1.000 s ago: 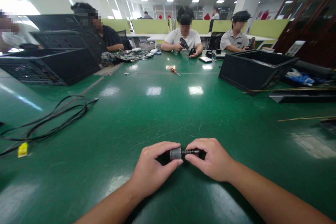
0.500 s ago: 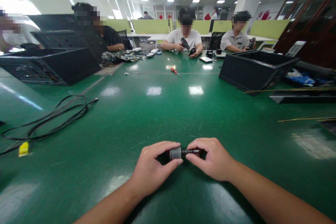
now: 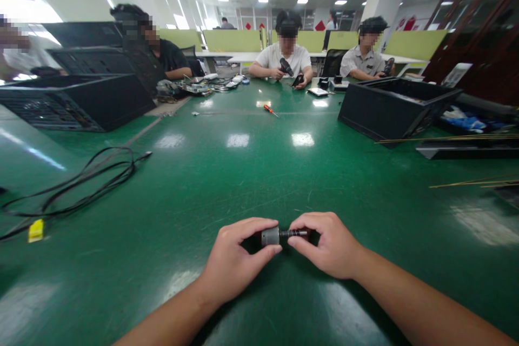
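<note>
Low in the middle of the view, a small part lies level between my hands: a grey metal cylinder [image 3: 270, 236] with a thin dark shaft [image 3: 294, 233] jutting to the right, ringed like a spring or thread and bright at its tip. My left hand [image 3: 241, 254] curls around the cylinder from the left, thumb below and fingers above. From the right, my right hand [image 3: 328, 243] closes around the shaft with thumb and index finger. Something dark reddish sits inside both hands, mostly hidden by the fingers, and I cannot make out its kind.
A black cable [image 3: 109, 173] with a yellow tag [image 3: 36, 230] lies at left. An orange screwdriver [image 3: 268, 109] rests further off. Black computer cases [image 3: 389, 111] stand right and left. Across the green table [image 3: 227, 173], one person holds a power drill [image 3: 286, 66]; others sit nearby.
</note>
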`<state>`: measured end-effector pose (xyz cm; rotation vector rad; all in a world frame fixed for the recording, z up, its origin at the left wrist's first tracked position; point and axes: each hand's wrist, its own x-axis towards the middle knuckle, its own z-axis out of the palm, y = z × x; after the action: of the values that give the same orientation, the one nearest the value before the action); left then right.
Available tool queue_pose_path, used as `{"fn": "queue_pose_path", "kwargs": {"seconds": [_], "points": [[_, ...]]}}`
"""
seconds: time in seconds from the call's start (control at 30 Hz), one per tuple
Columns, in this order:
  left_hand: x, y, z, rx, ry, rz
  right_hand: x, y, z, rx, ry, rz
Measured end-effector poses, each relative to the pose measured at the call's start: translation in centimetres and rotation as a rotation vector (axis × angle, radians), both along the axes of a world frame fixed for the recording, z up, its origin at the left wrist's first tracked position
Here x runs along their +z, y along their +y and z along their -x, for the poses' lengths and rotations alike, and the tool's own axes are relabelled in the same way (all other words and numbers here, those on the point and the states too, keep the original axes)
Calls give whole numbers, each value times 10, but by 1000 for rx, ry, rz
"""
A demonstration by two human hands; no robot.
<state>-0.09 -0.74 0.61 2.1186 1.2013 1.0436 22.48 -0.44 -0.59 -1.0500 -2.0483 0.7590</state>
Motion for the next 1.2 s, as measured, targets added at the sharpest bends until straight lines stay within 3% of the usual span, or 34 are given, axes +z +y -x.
{"fn": "queue_pose_path", "kwargs": {"seconds": [1.2], "points": [[0, 1, 2, 18, 4, -4, 0, 1, -2, -6, -14, -7]]}}
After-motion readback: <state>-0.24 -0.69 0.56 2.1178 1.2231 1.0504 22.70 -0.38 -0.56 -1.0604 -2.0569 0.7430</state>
